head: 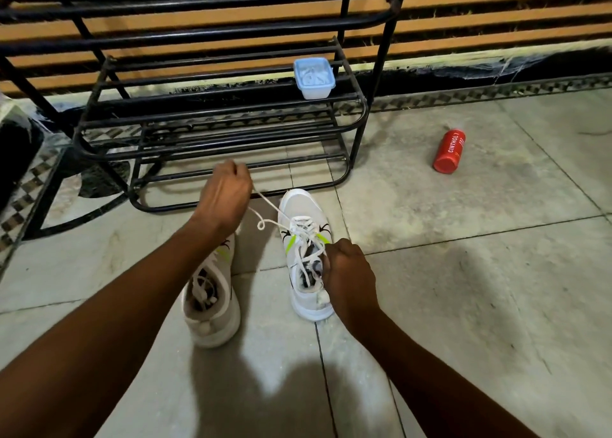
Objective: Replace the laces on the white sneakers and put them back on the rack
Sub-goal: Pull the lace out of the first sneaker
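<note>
Grey tiled floor [463, 288], black rack [215, 116], perhaps slatted wall [496, 17]

The only writing that can be read stands on the red can [449, 151], which lies on its side on the floor tiles to the right of the black rack [212, 123]. White capital letters run along its length and spell "CINTHOL"; one more stroke follows the word, too faint to make out. A second, shorter line of white print sits beside it, too small and blurred to read. The white sneakers [306, 255] carry black and lime-green marks on their sides, but no letters or numbers can be made out there. The pale blue lidded box [314, 77] on the rack bears a raised pattern, not legible as text.
</note>
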The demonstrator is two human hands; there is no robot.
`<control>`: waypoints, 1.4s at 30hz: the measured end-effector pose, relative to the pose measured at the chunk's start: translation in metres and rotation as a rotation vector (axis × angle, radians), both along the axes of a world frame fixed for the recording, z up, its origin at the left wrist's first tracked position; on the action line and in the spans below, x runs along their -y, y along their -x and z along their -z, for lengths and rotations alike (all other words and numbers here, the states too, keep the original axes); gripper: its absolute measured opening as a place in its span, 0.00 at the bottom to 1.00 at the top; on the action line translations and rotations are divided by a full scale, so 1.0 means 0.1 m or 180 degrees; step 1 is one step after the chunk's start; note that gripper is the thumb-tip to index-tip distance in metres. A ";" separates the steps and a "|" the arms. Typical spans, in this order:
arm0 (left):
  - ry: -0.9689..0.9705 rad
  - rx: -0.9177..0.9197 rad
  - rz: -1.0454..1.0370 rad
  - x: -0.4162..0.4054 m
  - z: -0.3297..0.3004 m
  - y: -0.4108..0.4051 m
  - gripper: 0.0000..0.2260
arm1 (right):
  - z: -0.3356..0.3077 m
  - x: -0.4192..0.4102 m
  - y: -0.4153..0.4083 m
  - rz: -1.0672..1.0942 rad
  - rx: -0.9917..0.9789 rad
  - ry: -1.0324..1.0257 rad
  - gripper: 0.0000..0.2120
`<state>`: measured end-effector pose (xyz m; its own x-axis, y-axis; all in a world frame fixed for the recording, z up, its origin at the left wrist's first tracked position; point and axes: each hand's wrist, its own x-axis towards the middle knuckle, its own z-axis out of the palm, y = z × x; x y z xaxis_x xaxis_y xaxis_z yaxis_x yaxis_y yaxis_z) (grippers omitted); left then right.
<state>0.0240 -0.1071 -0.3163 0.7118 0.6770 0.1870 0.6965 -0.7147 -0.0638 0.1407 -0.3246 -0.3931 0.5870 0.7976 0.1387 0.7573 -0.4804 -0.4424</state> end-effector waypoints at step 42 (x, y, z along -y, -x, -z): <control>0.0804 0.0759 0.0173 0.38 0.08 -0.13 0.12 | -0.09 0.07 0.02 0.0000 -0.0248 0.0015 0.12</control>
